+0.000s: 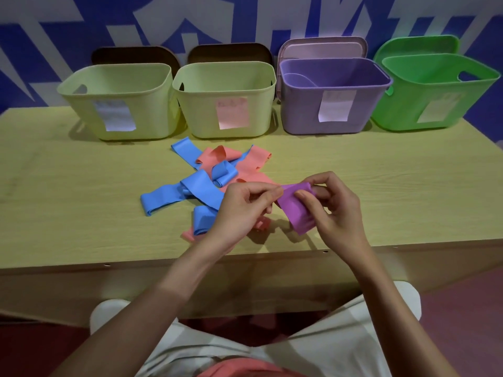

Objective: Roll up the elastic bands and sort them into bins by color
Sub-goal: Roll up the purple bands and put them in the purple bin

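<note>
Early stage: purple band (298,206), thin and rubbery, is pinched between left hand (245,206) and right hand (333,210) above the table's (68,186) near edge, partly rolled. Blue bands (196,190) and pink bands (242,161) are left tangled mid-table. 1 roll possibly lies in the purple bin (333,93); 3 other bins look unfilled.

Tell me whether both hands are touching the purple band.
Touching. The head view shows the left hand pinching the upper left corner of the purple band, while the right hand grips its right side, thumb on the front.
</note>
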A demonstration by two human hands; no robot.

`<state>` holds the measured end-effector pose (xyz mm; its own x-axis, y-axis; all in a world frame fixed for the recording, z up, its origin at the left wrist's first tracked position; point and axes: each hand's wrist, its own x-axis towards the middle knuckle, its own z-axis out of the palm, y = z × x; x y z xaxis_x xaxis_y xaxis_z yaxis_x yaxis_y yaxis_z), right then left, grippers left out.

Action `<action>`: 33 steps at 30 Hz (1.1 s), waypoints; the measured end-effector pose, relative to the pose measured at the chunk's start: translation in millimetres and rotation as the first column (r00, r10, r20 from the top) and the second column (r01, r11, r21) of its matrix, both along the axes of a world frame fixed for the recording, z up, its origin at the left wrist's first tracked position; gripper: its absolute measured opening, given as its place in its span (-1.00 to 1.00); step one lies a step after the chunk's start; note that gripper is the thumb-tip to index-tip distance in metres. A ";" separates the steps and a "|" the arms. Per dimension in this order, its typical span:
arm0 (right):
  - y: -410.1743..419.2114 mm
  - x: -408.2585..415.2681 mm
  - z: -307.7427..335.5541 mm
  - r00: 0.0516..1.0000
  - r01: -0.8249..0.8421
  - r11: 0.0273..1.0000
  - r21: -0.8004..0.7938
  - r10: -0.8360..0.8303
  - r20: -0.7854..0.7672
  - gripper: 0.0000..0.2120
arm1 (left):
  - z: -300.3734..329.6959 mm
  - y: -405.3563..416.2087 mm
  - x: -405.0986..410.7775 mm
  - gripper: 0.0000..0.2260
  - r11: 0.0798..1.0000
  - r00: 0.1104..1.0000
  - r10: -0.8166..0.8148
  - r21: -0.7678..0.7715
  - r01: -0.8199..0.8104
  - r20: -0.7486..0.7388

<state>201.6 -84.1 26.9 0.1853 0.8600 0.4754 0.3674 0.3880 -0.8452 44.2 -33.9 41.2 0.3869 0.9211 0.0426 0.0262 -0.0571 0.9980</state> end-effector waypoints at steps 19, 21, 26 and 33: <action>-31.3 -14.3 25.3 0.999 0.017 0.999 0.033 -0.016 -0.030 -0.77 | 15.4 -21.9 -4.9 -0.82 0.947 1.000 0.020 0.320 -0.022 0.011; -31.2 -13.5 24.9 1.000 0.011 0.999 0.031 -0.010 -0.023 -0.78 | 14.4 -22.9 -5.7 -0.83 0.961 1.000 -0.008 0.278 0.000 0.029; -31.4 -12.2 23.7 0.999 0.009 1.000 -0.004 -0.009 -0.052 -0.89 | 8.6 -21.0 -6.7 -0.67 0.963 0.996 -0.079 0.256 0.086 -0.036; -30.9 -12.0 18.2 0.996 0.014 1.000 -0.026 -0.016 -0.082 -0.86 | 7.3 -22.7 -6.7 -0.77 0.938 0.985 -0.095 0.317 0.137 -0.145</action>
<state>189.6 -115.0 45.1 0.2362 0.8684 0.4360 0.3020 0.3609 -0.8824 37.5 -56.7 48.5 0.5119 0.8134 0.2761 0.1239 -0.3880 0.9133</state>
